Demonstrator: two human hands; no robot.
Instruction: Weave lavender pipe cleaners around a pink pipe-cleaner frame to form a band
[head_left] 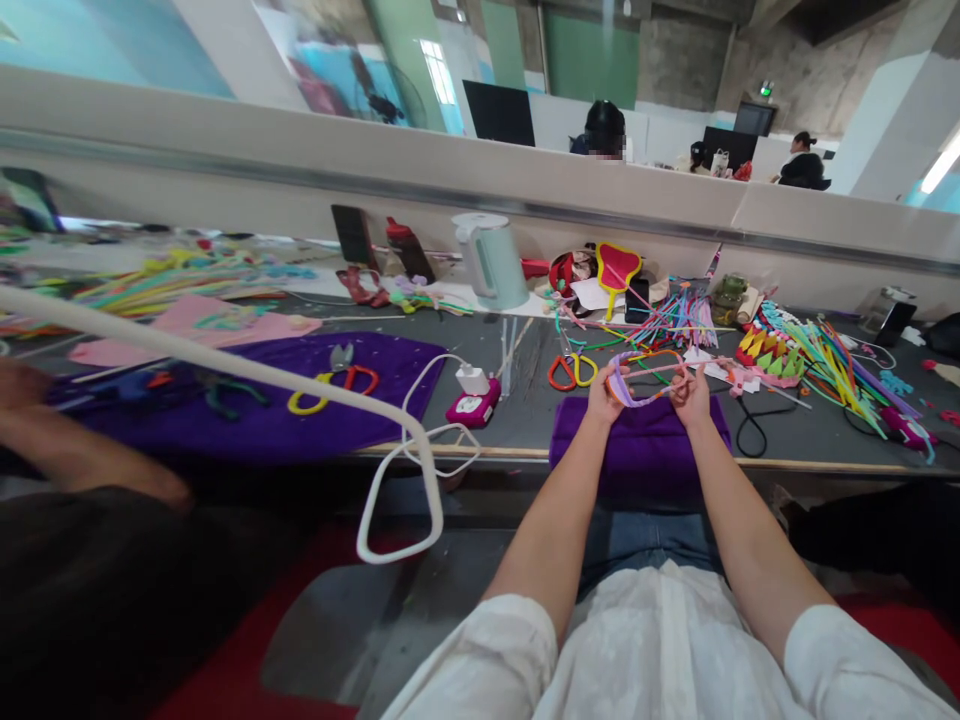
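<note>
Between my two hands, above a folded purple cloth [637, 440], is a loop of purple, orange and pink pipe cleaners [636, 402]. My left hand [604, 396] is closed on the loop's purple side. The fingers of my right hand [691, 393] pinch its pink and orange side. A pink strand runs on to the right, past my right hand. Just left of my left hand lie scissors [574, 371] with red and yellow handles. A black cord [752, 430] curls on the table to the right of my right hand.
A pale kettle [491, 260] stands at the back, near a red bottle [409, 248]. Pipe cleaners [855, 375] are heaped at right. A white tubular frame [427, 470] crosses the left foreground. A co-worker's arm [90, 450] rests by another purple cloth [360, 360]. A pink power socket [474, 404] sits between.
</note>
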